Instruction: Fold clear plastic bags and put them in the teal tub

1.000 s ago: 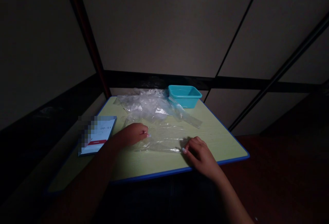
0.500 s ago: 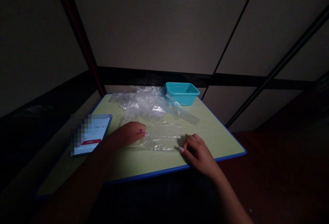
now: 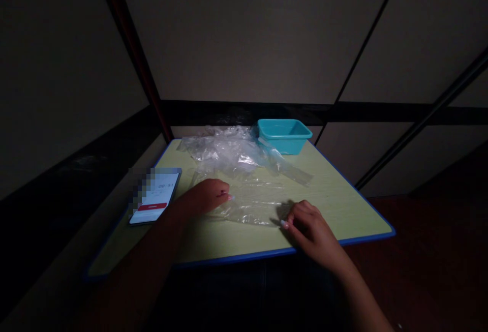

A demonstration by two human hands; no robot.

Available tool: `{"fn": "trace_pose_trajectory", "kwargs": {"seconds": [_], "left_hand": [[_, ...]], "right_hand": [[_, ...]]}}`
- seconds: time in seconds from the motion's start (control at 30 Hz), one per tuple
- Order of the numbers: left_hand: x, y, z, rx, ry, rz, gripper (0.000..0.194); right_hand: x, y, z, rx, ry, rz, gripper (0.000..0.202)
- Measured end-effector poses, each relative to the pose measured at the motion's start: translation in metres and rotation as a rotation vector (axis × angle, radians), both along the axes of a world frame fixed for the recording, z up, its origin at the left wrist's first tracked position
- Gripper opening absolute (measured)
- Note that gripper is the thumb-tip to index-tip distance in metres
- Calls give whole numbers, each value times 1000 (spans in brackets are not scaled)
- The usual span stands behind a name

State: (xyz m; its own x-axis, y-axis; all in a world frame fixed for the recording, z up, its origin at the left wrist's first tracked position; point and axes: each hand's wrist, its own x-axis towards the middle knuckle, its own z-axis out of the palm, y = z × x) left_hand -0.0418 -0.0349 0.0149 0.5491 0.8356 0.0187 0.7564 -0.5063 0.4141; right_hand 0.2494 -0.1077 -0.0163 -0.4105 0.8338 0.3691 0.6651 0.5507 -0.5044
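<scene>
A clear plastic bag (image 3: 255, 207) lies flat and slightly wrinkled on the table between my hands. My left hand (image 3: 211, 194) is closed, its fingers pinched on the bag's left part. At the bag's near right corner, my right hand (image 3: 307, 225) is also closed, with thumb and fingertips pinching the edge. Just beyond the bag rests a crumpled heap of clear plastic bags (image 3: 232, 151), with one strip reaching out to the right.
A turquoise plastic basin (image 3: 287, 144) stands at the back right, touching the heap. On the left lies a device with a lit screen (image 3: 158, 197) showing a timer, beside my left forearm. The pale table (image 3: 335, 205) has a blue edge; panelled walls rise behind it.
The whole view has shifted, so the table and everything on it appear farther right. Both hands keep the same hold on the bag, which has barely moved on the table.
</scene>
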Motion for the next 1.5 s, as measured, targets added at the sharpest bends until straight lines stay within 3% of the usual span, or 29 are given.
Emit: {"fn": "trace_pose_trajectory", "kwargs": {"seconds": [1.5], "left_hand": [[3,6,-12,85,138,60,26]], "right_hand": [[-1,0,5,-16,-138,41,13]]}}
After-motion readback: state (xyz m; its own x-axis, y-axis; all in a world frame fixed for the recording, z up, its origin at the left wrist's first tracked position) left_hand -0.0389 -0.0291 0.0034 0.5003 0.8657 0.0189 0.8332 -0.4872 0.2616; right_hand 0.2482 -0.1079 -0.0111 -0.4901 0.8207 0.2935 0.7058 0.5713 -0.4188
